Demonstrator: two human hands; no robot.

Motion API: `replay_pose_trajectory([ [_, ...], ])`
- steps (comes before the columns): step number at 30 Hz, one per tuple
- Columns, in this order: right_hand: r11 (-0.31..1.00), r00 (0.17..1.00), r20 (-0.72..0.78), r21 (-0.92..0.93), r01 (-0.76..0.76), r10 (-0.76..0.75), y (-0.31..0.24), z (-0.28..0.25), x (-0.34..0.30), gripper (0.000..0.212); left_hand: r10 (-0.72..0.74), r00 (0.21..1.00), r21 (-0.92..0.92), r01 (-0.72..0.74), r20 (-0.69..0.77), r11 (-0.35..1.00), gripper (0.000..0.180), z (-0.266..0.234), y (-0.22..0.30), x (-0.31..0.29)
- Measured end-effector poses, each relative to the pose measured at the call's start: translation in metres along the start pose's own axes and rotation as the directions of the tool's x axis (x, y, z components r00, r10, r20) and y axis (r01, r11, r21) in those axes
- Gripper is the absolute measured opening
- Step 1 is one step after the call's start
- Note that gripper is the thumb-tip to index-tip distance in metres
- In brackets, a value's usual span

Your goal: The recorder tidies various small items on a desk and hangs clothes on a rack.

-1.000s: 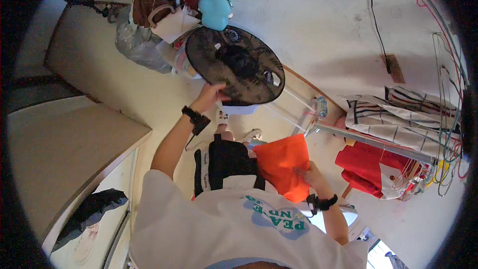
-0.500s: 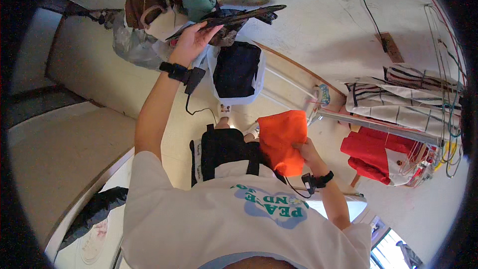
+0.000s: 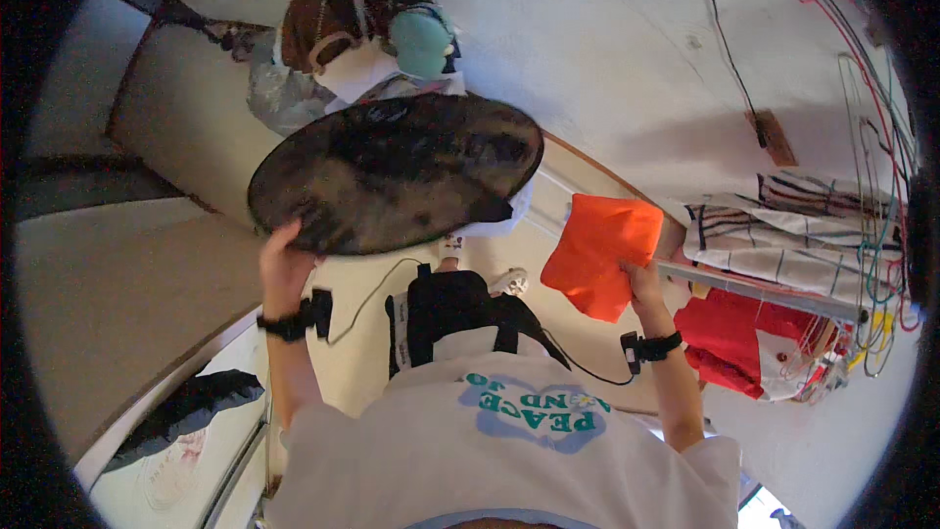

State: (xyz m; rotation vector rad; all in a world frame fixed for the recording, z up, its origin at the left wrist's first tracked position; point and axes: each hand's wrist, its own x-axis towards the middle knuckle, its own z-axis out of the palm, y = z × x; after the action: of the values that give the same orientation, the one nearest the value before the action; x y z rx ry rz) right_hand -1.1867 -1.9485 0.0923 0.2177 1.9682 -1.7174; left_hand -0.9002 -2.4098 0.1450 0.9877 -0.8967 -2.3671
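Head camera view: the left hand (image 3: 284,269) grips the lower left rim of a large dark round pan (image 3: 392,171), raised in front of the person's white shirt. To the right, the right hand (image 3: 644,284) pinches a folded orange cloth (image 3: 597,250), beside a rack of striped and red clothes (image 3: 783,235).

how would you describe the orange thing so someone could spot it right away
Start at the rail of hanging clothes on the right, with a striped garment above and a red one below. Just left of it, the right hand holds up a folded orange cloth, the only plain bright orange piece.
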Motion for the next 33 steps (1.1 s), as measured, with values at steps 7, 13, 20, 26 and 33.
replay_pose_trajectory([
  [7,0.968,0.949,0.228,-0.17,-0.183,0.219,-0.011,0.086,0.063,0.039,0.337,0.903,0.21,-0.286,-0.267,0.935,0.038,-0.082,0.023,-0.138],
  [13,0.984,0.865,0.47,-0.097,-0.15,0.178,-0.026,0.232,0.084,0.035,0.35,0.806,0.255,-0.254,-0.478,0.933,0.034,-0.092,0.023,-0.176],
  [20,0.966,0.846,0.47,-0.082,-0.245,0.254,-0.028,0.354,0.159,0.034,0.281,0.703,0.164,-0.232,-0.653,0.959,0.033,-0.12,0.012,-0.212],
  [26,0.908,0.847,0.354,-0.288,-0.304,0.396,0.017,0.337,0.218,0.029,0.245,0.731,0.118,-0.222,-0.637,0.968,0.034,-0.111,0.013,-0.202],
  [33,0.862,0.69,0.519,-0.347,-0.369,0.504,0.015,0.281,0.167,0.021,0.19,0.931,0.143,-0.152,-0.311,0.978,0.036,-0.072,0.013,-0.167],
])
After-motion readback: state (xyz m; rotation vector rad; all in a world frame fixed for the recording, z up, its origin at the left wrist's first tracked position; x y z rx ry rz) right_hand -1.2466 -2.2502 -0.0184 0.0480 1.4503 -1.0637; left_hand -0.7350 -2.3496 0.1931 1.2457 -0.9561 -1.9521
